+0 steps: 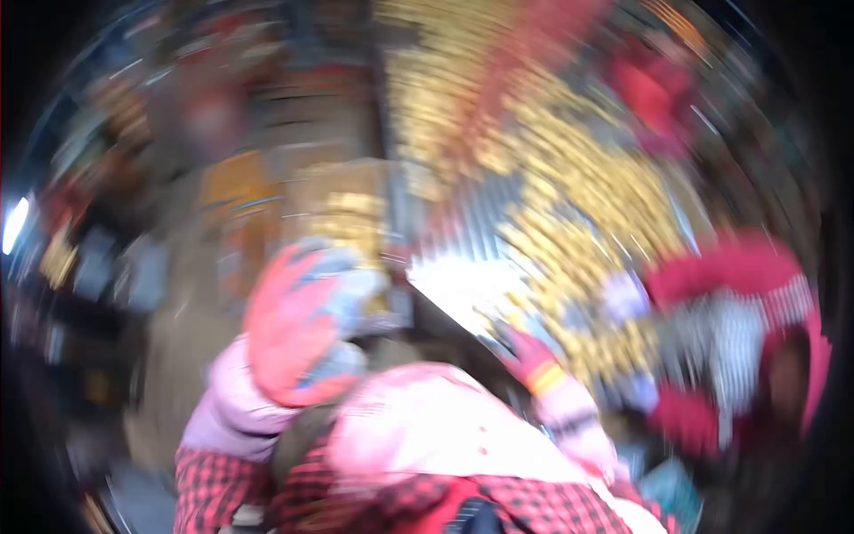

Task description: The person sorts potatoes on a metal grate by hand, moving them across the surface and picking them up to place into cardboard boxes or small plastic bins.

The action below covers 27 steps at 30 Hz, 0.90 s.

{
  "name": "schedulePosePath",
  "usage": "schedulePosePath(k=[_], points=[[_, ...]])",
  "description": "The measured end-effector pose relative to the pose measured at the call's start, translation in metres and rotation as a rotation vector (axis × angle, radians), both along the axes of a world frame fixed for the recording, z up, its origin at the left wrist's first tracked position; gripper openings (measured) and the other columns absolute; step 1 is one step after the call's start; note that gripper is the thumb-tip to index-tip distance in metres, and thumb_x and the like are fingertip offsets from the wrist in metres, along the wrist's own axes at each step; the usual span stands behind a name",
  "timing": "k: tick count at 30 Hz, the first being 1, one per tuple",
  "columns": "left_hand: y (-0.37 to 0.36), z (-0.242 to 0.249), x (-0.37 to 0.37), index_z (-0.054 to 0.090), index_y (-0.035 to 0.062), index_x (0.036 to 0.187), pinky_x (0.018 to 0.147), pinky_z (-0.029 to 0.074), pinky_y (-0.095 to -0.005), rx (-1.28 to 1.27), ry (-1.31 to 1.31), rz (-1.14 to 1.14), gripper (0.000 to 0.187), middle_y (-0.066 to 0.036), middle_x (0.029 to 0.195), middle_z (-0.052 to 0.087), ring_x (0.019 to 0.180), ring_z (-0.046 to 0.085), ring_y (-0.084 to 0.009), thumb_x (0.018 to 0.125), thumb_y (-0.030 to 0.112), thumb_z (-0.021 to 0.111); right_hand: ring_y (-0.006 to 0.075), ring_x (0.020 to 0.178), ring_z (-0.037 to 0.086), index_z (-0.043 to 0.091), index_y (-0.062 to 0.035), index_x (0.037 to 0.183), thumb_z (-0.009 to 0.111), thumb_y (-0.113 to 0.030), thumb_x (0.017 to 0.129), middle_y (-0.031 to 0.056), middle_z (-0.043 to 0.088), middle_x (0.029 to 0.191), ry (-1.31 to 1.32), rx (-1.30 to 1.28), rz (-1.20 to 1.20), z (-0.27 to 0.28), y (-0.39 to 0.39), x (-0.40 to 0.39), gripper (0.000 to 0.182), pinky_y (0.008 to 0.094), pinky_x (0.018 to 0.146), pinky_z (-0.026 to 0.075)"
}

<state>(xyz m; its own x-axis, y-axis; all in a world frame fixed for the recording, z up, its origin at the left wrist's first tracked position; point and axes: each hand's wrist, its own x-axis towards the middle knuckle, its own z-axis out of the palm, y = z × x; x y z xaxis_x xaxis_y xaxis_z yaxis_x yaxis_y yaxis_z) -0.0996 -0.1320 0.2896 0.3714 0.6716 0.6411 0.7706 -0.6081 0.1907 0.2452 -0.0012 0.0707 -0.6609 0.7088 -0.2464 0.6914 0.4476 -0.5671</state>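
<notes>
The whole view is smeared by motion. My right hand (527,352), in a dark pink glove with a yellow-orange cuff, is at the near edge of a ridged metal table (476,218). Many short yellow stick-like pieces (569,205) lie beside and beyond it. Whether its fingers hold any is not clear. At the end of my left sleeve is my left hand (307,325), a coral-and-blue shape that seems to be a glove or cloth, raised close to the camera. Its fingers cannot be made out. Just beyond it are more yellow pieces (351,218) in a box or tray.
A co-worker in dark pink and striped clothing (734,338) is at the table's right side. Another person in red (654,89) is farther back. A red band (507,80) crosses the table. Orange crates (240,191) stand on the floor at left.
</notes>
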Motion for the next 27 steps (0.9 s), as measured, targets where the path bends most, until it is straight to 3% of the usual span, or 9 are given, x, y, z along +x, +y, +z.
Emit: schedulePosePath(k=[2, 7, 9, 12, 13, 16, 20, 25, 27], points=[[0.044, -0.039, 0.022, 0.058, -0.0024, 0.121, 0.102, 0.04, -0.0576, -0.047, -0.181, -0.253, 0.041, -0.023, 0.118, 0.064, 0.114, 0.059, -0.0426, 0.086, 0.018, 0.065, 0.0369, 0.115, 0.057, 0.046, -0.0127, 0.141, 0.065, -0.024, 0.086, 0.0195, 0.059, 0.127, 0.01, 0.027, -0.15, -0.012, -0.033, 0.036, 0.06, 0.0414, 0.097, 0.046], [0.113, -0.158, 0.083, 0.054, 0.0016, 0.131, 0.099, 0.044, -0.0445, -0.524, -0.2, -0.299, 0.054, -0.02, 0.124, 0.061, 0.112, 0.057, -0.0406, 0.083, 0.021, 0.069, 0.0341, 0.117, 0.057, 0.045, -0.0132, 0.143, 0.065, -0.018, 0.085, 0.0157, 0.057, 0.132, 0.05, 0.072, -0.493, -0.02, -0.133, 0.099, 0.061, 0.0404, 0.1, 0.045], [0.138, -0.234, 0.092, 0.05, 0.0049, 0.135, 0.097, 0.044, -0.0465, -0.52, 0.034, -0.238, 0.063, -0.023, 0.131, 0.054, 0.112, 0.055, -0.0421, 0.081, 0.03, 0.071, 0.0334, 0.12, 0.056, 0.043, -0.0138, 0.145, 0.064, -0.018, 0.086, 0.0157, 0.056, 0.134, 0.076, 0.1, -0.687, -0.026, -0.17, 0.107, 0.062, 0.0397, 0.102, 0.044], [0.155, -0.264, 0.128, 0.046, 0.0075, 0.14, 0.101, 0.042, -0.0467, -1.006, 0.363, -0.153, 0.073, -0.026, 0.141, 0.044, 0.121, 0.051, -0.0429, 0.08, 0.041, 0.071, 0.0306, 0.128, 0.052, 0.029, -0.0103, 0.151, 0.073, -0.021, 0.082, 0.02, 0.052, 0.138, 0.129, -0.067, -0.976, -0.015, -0.213, 0.114, 0.083, 0.0381, 0.107, 0.041], [0.147, -0.286, 0.142, 0.046, 0.0076, 0.14, 0.105, 0.04, -0.0449, -0.886, 0.452, -0.059, 0.08, -0.029, 0.145, 0.039, 0.127, 0.047, -0.0447, 0.077, 0.049, 0.072, 0.0312, 0.13, 0.049, 0.026, -0.0071, 0.152, 0.077, -0.022, 0.077, 0.0221, 0.049, 0.14, 0.129, -0.027, -1.038, -0.017, -0.227, 0.115, 0.092, 0.0389, 0.108, 0.04], [0.189, -0.312, 0.186, 0.042, 0.0008, 0.142, 0.105, 0.041, -0.0395, -1.356, 0.089, -0.459, 0.076, -0.028, 0.133, 0.053, 0.126, 0.051, -0.0376, 0.084, 0.04, 0.071, 0.0358, 0.134, 0.042, 0.019, -0.0028, 0.153, 0.083, -0.025, 0.069, 0.0253, 0.04, 0.146, 0.146, 0.158, -1.152, -0.035, -0.261, 0.119, 0.107, 0.0415, 0.111, 0.036], [0.262, -0.323, 0.225, 0.044, -0.0039, 0.14, 0.106, 0.04, -0.0389, -0.997, -0.038, -0.457, 0.065, -0.026, 0.138, 0.051, 0.128, 0.05, -0.0334, 0.087, 0.026, 0.067, 0.0445, 0.128, 0.046, 0.005, -0.0238, 0.156, 0.073, -0.044, 0.078, 0.0279, 0.036, 0.146, 0.145, 0.06, -1.431, -0.014, -0.287, 0.112, 0.105, 0.0465, 0.108, 0.039], [0.34, -0.327, 0.213, 0.038, -0.0011, 0.145, 0.114, 0.03, -0.045, -0.597, 0.358, 0.045, 0.082, -0.031, 0.142, 0.042, 0.135, 0.039, -0.0397, 0.083, 0.044, 0.067, 0.0424, 0.126, 0.048, 0.012, -0.0217, 0.156, 0.073, -0.043, 0.078, 0.0254, 0.043, 0.142, 0.002, -0.042, -1.544, -0.016, -0.306, 0.102, 0.101, 0.0466, 0.106, 0.04], [0.33, -0.333, 0.209, 0.034, 0.0, 0.147, 0.116, 0.029, -0.0448, -0.847, 0.41, 0.124, 0.086, -0.028, 0.145, 0.041, 0.137, 0.038, -0.039, 0.082, 0.046, 0.068, 0.0413, 0.127, 0.048, 0.019, -0.0186, 0.155, 0.073, -0.043, 0.078, 0.0245, 0.043, 0.143, -0.037, -0.061, -1.562, -0.013, -0.313, 0.097, 0.097, 0.0457, 0.107, 0.039]])
